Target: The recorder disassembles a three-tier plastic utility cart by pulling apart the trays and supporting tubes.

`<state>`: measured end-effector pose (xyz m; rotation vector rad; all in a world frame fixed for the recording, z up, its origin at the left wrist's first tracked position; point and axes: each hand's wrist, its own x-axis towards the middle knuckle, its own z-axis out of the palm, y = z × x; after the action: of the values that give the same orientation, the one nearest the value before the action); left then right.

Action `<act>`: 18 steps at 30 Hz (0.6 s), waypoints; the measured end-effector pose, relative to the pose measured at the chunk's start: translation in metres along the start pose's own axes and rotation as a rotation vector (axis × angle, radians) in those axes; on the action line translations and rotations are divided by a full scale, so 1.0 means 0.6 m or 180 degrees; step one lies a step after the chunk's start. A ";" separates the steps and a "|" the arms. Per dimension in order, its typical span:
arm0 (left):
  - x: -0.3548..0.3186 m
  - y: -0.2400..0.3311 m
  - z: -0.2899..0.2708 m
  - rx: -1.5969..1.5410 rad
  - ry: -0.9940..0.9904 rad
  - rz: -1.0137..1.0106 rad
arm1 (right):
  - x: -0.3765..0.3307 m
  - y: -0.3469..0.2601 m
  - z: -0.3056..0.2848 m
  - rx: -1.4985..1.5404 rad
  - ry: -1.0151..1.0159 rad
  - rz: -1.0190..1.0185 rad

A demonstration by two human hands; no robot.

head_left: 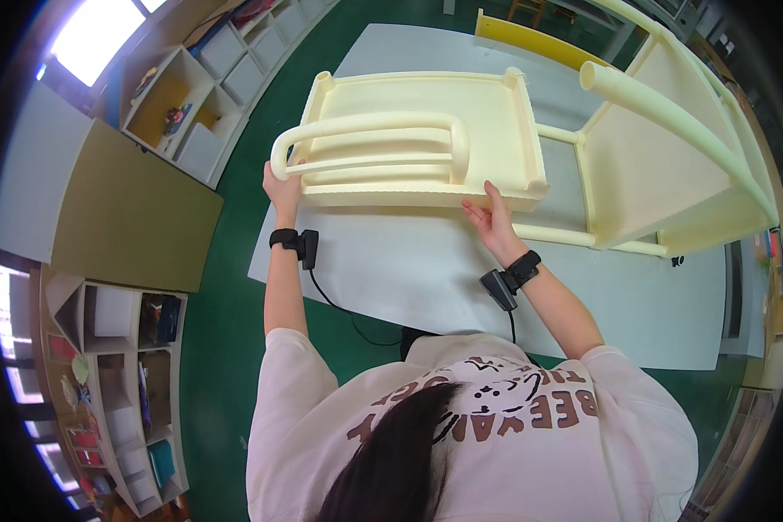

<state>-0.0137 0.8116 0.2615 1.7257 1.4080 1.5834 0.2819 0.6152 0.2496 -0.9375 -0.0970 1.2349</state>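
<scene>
A cream plastic tray-like shelf (496, 130) with raised walls and rounded corner posts lies on the white table before me. Over its near left part stands a cream looped rail (370, 123) with crossbars. My left hand (283, 189) is closed around the left end of that rail, beside the tray's near left corner; some of its fingers are hidden. At the tray's near wall, toward its right end, my right hand (494, 224) rests with thumb up against the wall and fingers apart. To the right a larger cream frame (670, 165) of tubes and panels joins low tubes running toward the tray.
The white table (383, 261) extends toward me and to the right. A yellow panel (539, 42) lies at its far edge. Cubby shelves (117, 365) and a cabinet (130, 200) stand at left on a green floor. Cables hang from both wrist devices.
</scene>
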 end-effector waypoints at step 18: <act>0.042 0.027 -0.040 -0.2006 -0.2560 -0.1588 | -0.010 0.004 -0.011 -0.0133 0.0501 -0.0105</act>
<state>-0.0330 0.8187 0.2939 1.2505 0.7283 0.7745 0.2812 0.6062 0.2461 -1.0620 -0.0136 1.1282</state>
